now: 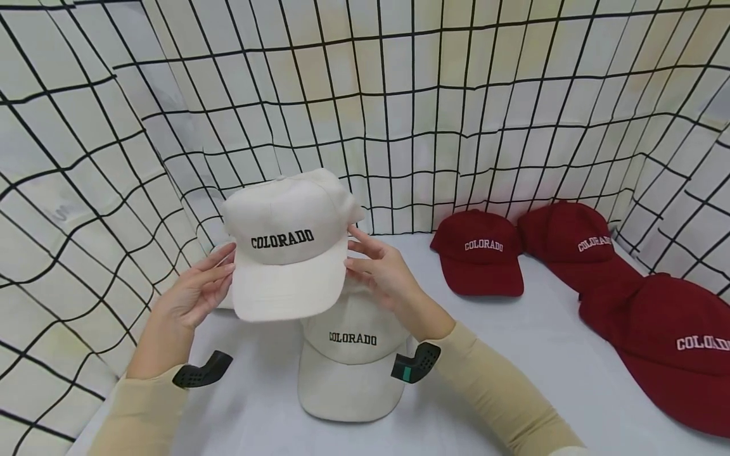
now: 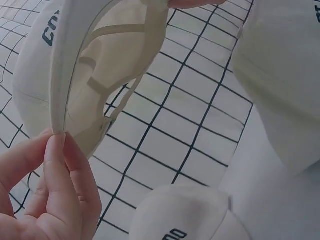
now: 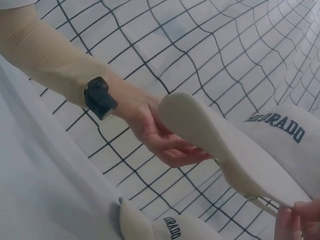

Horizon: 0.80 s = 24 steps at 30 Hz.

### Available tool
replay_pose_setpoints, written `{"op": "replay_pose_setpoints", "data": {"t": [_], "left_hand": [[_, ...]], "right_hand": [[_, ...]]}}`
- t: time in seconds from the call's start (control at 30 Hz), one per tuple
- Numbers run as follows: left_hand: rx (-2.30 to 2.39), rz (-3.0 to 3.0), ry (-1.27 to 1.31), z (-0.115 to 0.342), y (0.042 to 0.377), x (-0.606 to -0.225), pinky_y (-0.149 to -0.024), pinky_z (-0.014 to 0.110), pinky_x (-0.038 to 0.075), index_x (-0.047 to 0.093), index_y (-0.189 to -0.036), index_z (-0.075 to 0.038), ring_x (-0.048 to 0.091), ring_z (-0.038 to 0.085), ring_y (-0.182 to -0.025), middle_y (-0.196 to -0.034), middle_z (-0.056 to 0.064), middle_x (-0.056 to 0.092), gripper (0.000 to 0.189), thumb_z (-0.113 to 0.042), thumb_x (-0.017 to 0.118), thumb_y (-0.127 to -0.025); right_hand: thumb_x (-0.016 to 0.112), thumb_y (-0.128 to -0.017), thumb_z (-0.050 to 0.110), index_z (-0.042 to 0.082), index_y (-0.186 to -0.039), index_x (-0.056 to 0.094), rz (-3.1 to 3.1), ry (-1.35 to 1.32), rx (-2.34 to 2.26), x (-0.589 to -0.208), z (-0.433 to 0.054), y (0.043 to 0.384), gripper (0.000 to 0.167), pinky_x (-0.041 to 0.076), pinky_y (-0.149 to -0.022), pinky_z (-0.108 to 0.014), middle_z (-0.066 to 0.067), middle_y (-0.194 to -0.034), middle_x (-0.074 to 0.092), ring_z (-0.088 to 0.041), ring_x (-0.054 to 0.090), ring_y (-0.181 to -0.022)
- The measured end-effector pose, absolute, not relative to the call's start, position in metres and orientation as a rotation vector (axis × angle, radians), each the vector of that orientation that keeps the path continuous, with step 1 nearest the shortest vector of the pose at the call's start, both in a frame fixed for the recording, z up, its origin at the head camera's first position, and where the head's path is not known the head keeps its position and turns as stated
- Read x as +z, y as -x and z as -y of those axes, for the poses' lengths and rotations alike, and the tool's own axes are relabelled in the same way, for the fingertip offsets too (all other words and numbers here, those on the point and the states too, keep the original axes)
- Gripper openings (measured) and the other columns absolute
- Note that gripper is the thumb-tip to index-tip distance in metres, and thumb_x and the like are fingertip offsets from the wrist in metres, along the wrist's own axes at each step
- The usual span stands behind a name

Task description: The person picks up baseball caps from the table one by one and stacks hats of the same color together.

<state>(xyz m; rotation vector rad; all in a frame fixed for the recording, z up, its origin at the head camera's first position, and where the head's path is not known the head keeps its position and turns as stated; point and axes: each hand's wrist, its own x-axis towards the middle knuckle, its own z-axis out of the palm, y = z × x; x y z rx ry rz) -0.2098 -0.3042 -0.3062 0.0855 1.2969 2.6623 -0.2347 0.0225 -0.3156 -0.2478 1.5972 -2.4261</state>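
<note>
Left of centre in the head view, a white cap (image 1: 285,253) is held aloft, the left hand (image 1: 196,292) and right hand (image 1: 384,272) each pinching an edge of its brim (image 1: 288,292). Likely light and unbreakable, it has a rounded, matte cloth crown (image 1: 285,206) that should give softly; the curved brim looks stiffer, a surer hold.

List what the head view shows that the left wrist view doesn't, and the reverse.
Only the head view: three dark red caps, both tan sleeves and the black wrist devices.

Only the left wrist view: the inside of the held white cap.

Both: that cap's outside, the left hand with its fingers on the brim, at least one other pale cap, and the black-gridded backdrop.
</note>
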Motion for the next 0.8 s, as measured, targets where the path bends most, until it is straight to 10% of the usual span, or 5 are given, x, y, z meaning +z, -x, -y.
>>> {"op": "replay_pose_setpoints", "data": {"t": [0.8], "left_hand": [[2.576,-1.375,0.031,0.256,0.222,-0.309,-0.075,0.022,0.058,0.076,-0.105,-0.009,0.071,0.014,-0.087,-0.103,0.006,0.070,0.031,0.010,0.052,-0.101]], "right_hand": [[0.059,-0.099,-0.008,0.018,-0.158,0.042,-1.638,0.172,-2.358,-0.328,-0.070,0.240,0.066,0.052,-0.097,-0.031,-0.014,-0.148,0.049,-0.020,0.059,-0.116]]}}
